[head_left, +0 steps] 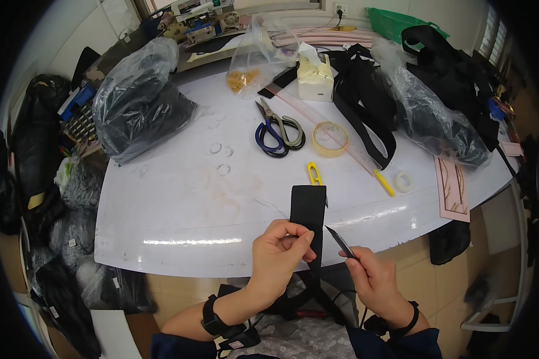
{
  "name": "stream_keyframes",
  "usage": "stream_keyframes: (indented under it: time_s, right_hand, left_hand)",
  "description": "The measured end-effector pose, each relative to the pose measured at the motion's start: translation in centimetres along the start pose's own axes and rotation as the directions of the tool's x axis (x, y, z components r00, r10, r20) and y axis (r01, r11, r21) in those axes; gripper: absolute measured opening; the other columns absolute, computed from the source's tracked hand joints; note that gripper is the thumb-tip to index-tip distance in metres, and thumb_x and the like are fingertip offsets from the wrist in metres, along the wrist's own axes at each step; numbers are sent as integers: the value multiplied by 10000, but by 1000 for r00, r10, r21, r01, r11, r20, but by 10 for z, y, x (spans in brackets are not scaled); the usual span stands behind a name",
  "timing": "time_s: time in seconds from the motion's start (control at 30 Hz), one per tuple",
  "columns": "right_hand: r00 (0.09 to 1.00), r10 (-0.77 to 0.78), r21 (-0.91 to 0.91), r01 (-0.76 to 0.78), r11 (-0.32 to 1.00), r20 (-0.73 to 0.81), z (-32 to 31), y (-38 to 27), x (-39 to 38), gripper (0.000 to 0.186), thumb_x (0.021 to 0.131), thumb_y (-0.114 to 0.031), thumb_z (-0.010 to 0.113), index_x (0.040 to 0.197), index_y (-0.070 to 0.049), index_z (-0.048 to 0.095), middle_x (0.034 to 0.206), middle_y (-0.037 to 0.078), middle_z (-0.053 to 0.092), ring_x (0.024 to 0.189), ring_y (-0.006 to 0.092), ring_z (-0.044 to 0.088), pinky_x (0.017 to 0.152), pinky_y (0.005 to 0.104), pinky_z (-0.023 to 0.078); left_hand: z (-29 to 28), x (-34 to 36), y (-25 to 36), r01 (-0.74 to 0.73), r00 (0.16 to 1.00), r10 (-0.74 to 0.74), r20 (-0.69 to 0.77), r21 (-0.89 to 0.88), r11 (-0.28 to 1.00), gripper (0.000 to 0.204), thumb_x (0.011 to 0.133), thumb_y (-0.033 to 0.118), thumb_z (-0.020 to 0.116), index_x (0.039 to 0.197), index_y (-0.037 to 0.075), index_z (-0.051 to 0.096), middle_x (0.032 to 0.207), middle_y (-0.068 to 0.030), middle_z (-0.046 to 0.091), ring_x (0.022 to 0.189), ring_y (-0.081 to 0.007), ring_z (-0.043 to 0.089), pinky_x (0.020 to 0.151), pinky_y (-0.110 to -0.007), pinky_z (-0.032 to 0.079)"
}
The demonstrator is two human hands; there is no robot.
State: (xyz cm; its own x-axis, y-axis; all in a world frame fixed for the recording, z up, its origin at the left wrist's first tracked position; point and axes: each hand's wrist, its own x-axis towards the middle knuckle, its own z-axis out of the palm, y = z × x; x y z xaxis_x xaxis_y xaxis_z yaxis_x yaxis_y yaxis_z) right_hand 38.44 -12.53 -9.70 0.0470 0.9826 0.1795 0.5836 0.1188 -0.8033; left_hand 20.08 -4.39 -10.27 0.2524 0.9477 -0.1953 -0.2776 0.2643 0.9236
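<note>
A wide black webbing strap (308, 205) lies over the table's near edge and runs down toward my lap. My left hand (284, 245) is closed beside it, with thumb and forefinger pinched at the strap's face. Whether a thread is between those fingertips is too small to tell. In my right hand (372, 276) is a slim dark pointed tool (340, 240), its tip directed up and left near the strap's right edge. Just beyond the strap's far end sits a yellow-handled tool (314, 173), partly covered. Loose dark threads (272, 207) lie left of the strap.
Scissors (278, 130), a tape roll (330, 140), a clear ruler (356, 154) and a yellow pen-like stick (384, 183) lie farther out. Bagged black material (141, 110) stands left; another bag (440, 119) and black straps (365, 102) fill the right. A tissue pack (315, 78) stands behind.
</note>
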Motion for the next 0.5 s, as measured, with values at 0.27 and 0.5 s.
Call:
stream_keyframes:
  time_s: [0.27, 0.5]
  right_hand:
    - [961, 236, 667, -271, 694, 144, 12, -5, 38, 179, 977, -132, 617, 1079, 6, 667, 670, -45, 571, 591, 22, 497, 535, 195, 365]
    - [993, 112, 534, -111, 838, 31, 23, 1, 26, 132, 939, -100, 668, 1011, 11, 671, 687, -71, 558, 599, -9, 417, 521, 184, 315]
  left_hand:
    - [-1, -5, 4, -36, 994, 41, 98, -56, 998, 95, 907, 47, 695, 886, -43, 670, 885, -68, 559, 677, -136, 654, 613, -254, 532]
    - [-2, -5, 10, -50, 997, 46, 56, 59, 997, 148, 914, 97, 679, 832, -25, 660, 848, -75, 576, 671, -174, 636, 628, -302, 515]
